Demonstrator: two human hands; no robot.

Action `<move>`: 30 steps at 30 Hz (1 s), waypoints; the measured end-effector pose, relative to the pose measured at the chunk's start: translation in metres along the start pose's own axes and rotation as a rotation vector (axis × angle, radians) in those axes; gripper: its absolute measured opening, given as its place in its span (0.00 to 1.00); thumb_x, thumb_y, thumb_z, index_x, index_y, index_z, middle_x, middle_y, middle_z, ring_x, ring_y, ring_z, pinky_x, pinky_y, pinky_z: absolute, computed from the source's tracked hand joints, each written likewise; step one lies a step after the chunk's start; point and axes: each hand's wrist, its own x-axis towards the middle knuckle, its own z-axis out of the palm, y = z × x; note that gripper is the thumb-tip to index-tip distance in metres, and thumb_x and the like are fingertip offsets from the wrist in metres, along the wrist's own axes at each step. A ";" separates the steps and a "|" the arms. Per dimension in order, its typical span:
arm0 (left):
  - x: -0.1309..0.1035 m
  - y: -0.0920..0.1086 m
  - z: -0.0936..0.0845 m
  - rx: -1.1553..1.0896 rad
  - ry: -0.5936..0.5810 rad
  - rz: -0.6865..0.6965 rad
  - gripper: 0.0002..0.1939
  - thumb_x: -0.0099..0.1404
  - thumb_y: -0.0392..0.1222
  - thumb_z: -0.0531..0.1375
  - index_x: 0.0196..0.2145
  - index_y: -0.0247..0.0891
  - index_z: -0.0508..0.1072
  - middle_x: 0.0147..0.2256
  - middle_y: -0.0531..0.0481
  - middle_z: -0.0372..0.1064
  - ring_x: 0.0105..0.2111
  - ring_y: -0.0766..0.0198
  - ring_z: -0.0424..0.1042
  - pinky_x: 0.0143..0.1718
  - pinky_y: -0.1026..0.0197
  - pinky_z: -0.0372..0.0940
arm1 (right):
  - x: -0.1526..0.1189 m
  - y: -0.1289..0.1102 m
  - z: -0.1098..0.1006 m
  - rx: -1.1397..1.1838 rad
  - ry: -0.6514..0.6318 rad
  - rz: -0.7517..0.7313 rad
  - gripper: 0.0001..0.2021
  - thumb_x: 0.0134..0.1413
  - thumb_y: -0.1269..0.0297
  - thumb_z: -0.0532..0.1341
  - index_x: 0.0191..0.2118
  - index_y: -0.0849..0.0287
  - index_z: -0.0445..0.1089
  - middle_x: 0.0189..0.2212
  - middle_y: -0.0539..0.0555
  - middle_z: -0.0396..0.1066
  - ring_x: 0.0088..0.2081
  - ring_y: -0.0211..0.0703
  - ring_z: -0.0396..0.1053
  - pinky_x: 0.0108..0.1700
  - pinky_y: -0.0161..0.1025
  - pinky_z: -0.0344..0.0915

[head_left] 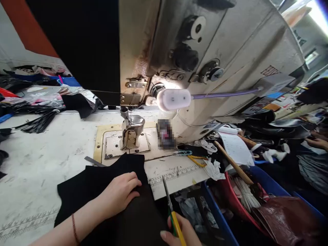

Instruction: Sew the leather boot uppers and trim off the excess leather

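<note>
Black fabric point(102, 177) lies over the front edge of the sewing machine table, with a dark brownish-black part nearest me. My left hand point(120, 191) rests on it, fingers curled and closed at the fabric, thumb close to the fingertips. At the lower right, my right hand point(183, 230) is closed around scissors point(169, 201) with yellow and green on the handles. Their blades point up and away, just right of the fabric, over the printed ruler on the table. Beyond the fabric stands the metal sewing post point(132, 131) under the needle.
The machine head point(230, 44) overhangs the table, with a lit lamp point(174, 99) on it. Thread snips point(183, 152), yellow-handled scissors point(197, 160) and a hammer point(233, 162) lie right. A red basket point(230, 198) stands below. Black strips point(38, 119) lie left. A person's hand point(316, 141) shows far right.
</note>
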 end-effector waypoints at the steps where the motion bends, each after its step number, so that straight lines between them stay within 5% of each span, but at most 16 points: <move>1: 0.005 0.002 0.000 -0.030 -0.019 -0.003 0.07 0.64 0.36 0.58 0.39 0.42 0.74 0.35 0.52 0.72 0.36 0.63 0.73 0.37 0.63 0.66 | 0.001 -0.005 -0.010 -0.080 -0.006 -0.055 0.19 0.44 0.50 0.68 0.30 0.58 0.61 0.22 0.46 0.57 0.25 0.37 0.56 0.31 0.37 0.56; 4: 0.011 0.003 -0.001 -0.096 -0.058 -0.058 0.05 0.64 0.37 0.57 0.36 0.41 0.74 0.31 0.53 0.71 0.31 0.65 0.72 0.32 0.64 0.64 | 0.004 -0.038 -0.052 -0.408 0.019 -0.339 0.15 0.55 0.52 0.60 0.34 0.60 0.65 0.30 0.53 0.65 0.32 0.42 0.62 0.35 0.38 0.60; 8: 0.012 0.004 -0.004 -0.143 -0.082 -0.137 0.04 0.64 0.38 0.57 0.35 0.40 0.72 0.30 0.53 0.70 0.30 0.65 0.71 0.33 0.63 0.63 | 0.024 -0.083 -0.102 -0.992 0.115 -0.700 0.11 0.52 0.61 0.61 0.38 0.63 0.67 0.39 0.60 0.67 0.39 0.49 0.64 0.41 0.42 0.61; 17: 0.012 0.002 0.002 -0.192 -0.100 -0.164 0.06 0.64 0.39 0.54 0.31 0.40 0.71 0.30 0.53 0.69 0.29 0.65 0.68 0.31 0.63 0.58 | 0.070 -0.132 -0.112 -1.566 0.125 -1.172 0.05 0.44 0.74 0.58 0.30 0.60 0.64 0.30 0.54 0.65 0.31 0.43 0.61 0.33 0.39 0.53; 30: 0.031 0.005 -0.003 -0.187 -0.177 -0.091 0.04 0.62 0.38 0.58 0.36 0.41 0.71 0.32 0.53 0.70 0.31 0.62 0.67 0.34 0.61 0.57 | 0.092 -0.145 -0.114 -1.647 -0.072 -1.166 0.01 0.49 0.71 0.57 0.31 0.60 0.65 0.30 0.53 0.67 0.29 0.41 0.64 0.28 0.38 0.48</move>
